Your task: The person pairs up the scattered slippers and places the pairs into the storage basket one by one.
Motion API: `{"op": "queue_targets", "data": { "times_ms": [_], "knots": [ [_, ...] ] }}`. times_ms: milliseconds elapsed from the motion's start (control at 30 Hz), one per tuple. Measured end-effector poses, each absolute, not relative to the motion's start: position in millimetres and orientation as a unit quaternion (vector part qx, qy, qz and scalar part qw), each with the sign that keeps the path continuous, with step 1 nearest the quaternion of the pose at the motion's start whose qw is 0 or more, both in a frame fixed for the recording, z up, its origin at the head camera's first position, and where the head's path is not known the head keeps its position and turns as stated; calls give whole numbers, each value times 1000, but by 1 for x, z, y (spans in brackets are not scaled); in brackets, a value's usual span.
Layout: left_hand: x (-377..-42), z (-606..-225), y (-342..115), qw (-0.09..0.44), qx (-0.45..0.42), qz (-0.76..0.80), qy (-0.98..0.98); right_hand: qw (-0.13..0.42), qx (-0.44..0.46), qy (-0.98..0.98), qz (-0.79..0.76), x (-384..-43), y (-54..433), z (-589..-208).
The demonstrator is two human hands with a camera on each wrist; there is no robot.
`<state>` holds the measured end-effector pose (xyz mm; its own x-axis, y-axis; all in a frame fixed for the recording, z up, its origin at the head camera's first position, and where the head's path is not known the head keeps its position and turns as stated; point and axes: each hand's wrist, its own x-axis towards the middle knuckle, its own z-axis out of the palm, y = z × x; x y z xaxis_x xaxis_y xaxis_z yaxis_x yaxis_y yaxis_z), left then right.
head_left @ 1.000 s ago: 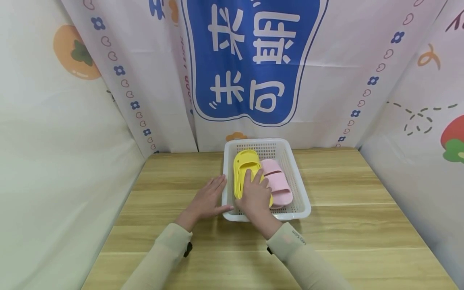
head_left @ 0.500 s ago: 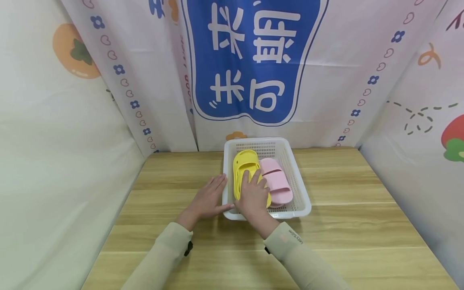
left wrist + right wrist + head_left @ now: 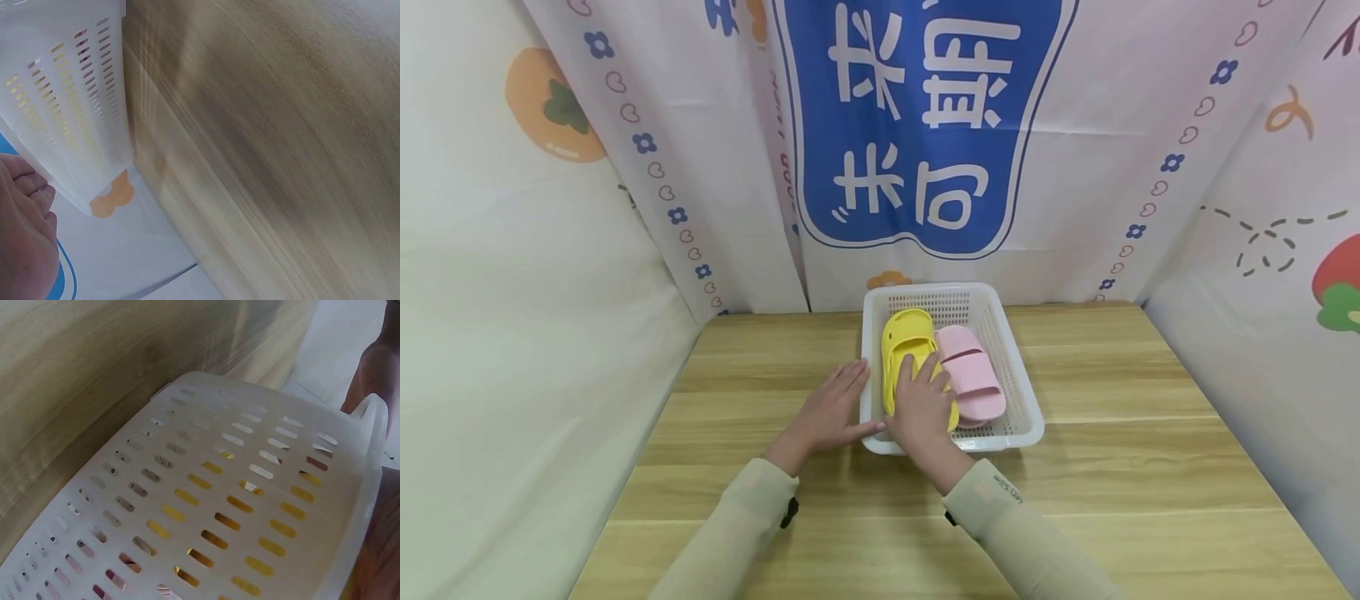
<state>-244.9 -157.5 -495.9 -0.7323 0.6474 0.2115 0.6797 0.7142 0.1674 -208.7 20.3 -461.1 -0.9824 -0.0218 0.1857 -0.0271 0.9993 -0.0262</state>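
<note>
In the head view a white plastic basket with slotted walls holds a yellow slipper on its left side and a pink slipper on its right. A second pink edge shows under the pink one. My right hand rests on the rear half of the yellow slipper, fingers spread and pointing away; its thumb is near the basket's left front corner. My left hand touches the left rim with extended fingers. The left wrist view shows curled-looking fingertips of the left hand beside the basket wall.
The basket stands on a wood-grain table, close to a printed cloth backdrop. Cloth also hangs on the left and right sides. In the right wrist view yellow and pink show through the slots of the basket wall.
My right hand and the rear of the yellow slipper have shifted slightly left, away from the pink slipper. The left hand stays on the rim.
</note>
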Motion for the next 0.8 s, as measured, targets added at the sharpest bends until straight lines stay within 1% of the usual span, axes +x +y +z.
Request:
{"op": "queue_targets", "data": {
  "times_ms": [567,800],
  "knots": [
    [-246,-498,-157,62,-357,-116,-925,61,-5,-998,-14,-209,15,-460],
    [-247,-498,-157,71,-361,-116,-923,54,-8,-998,-18,-212,13,-460]
  ]
}}
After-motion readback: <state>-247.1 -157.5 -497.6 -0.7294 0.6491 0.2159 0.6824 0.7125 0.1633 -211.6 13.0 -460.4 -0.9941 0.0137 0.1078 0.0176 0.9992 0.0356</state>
